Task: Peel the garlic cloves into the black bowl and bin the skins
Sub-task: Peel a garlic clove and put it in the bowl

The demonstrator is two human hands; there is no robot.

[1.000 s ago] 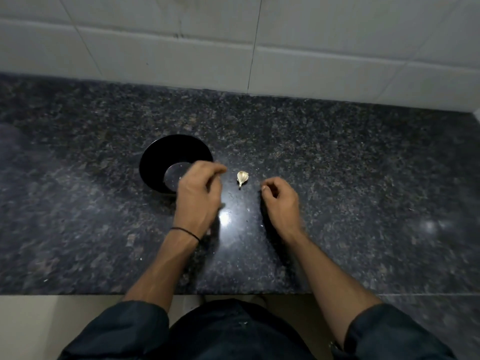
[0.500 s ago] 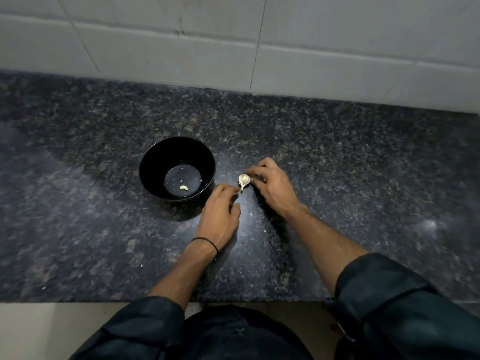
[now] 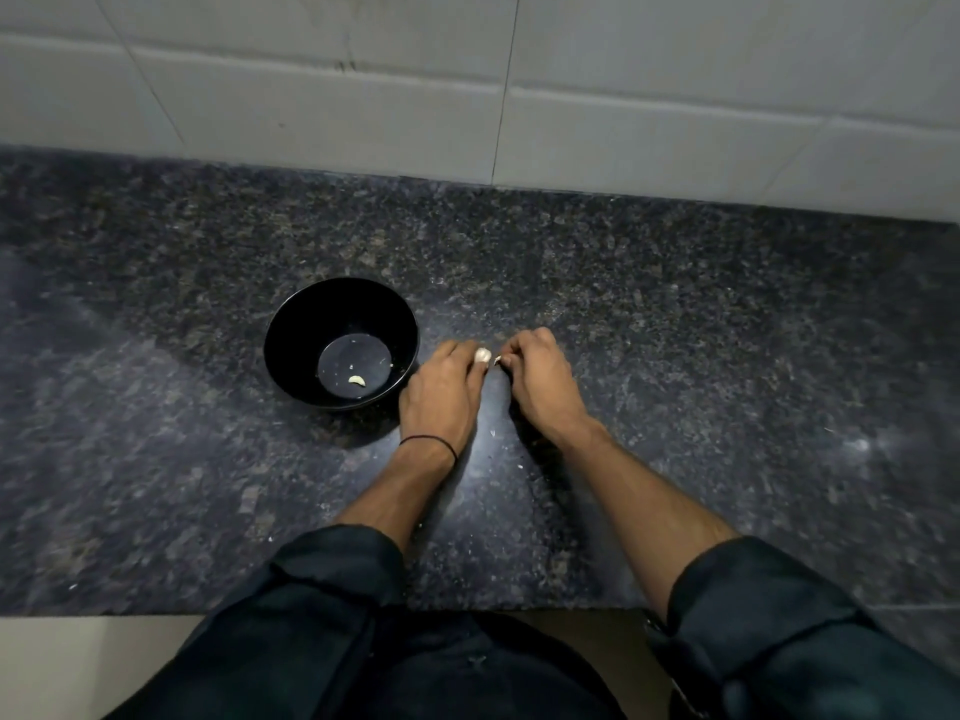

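The tiled wall [image 3: 311,96] fills the top, and its upper part is cut off by the frame. Below it lies the dark speckled counter [image 3: 727,356]; both its ends run out of view. At the bottom, the dark left sleeve [image 3: 332,574] and right sleeve [image 3: 779,615] are cropped, and the body under them is too dark to make out.

The black bowl [image 3: 301,330] stands on the counter, just left of the hands. One peeled clove [image 3: 356,380] lies on its bottom, with some tiny pale bits near it.

The left hand [image 3: 441,392], with a thin black band [image 3: 428,441] on the wrist, has its fingers curled and pinches an unpeeled clove [image 3: 482,355] at the fingertips, just beside the bowl rim. The right hand [image 3: 543,379] is also curled, and its fingertips nip a small pale scrap [image 3: 497,360] close to this clove. I cannot tell if the scrap is joined to the clove, because the fingers hide that place. Some small white flakes [image 3: 492,432] lie on the counter between the wrists.
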